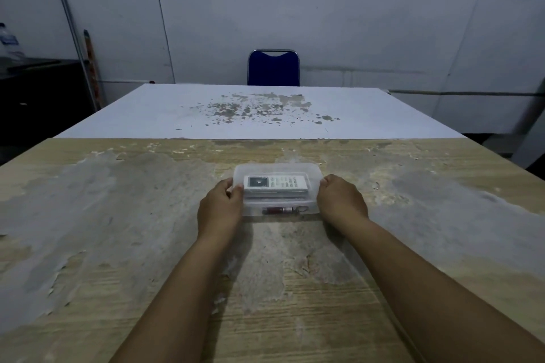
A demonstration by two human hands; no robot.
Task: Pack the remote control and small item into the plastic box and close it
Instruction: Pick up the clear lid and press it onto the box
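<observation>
A clear plastic box [277,169] with its lid on top sits on the worn wooden table [118,215] in front of me. Through the lid I see a white remote control [277,183] lying sideways, screen to the left. A small reddish cylindrical item [277,210] shows through the box's near wall. My left hand [219,208] grips the left end of the box, thumb on the lid. Against the right end, my right hand [342,200] presses with its fingers curled.
A white table [259,112] with peeled patches adjoins the far edge. A blue chair [273,68] stands behind it against the wall. A dark cabinet [38,91] and leaning poles [76,47] are at the far left.
</observation>
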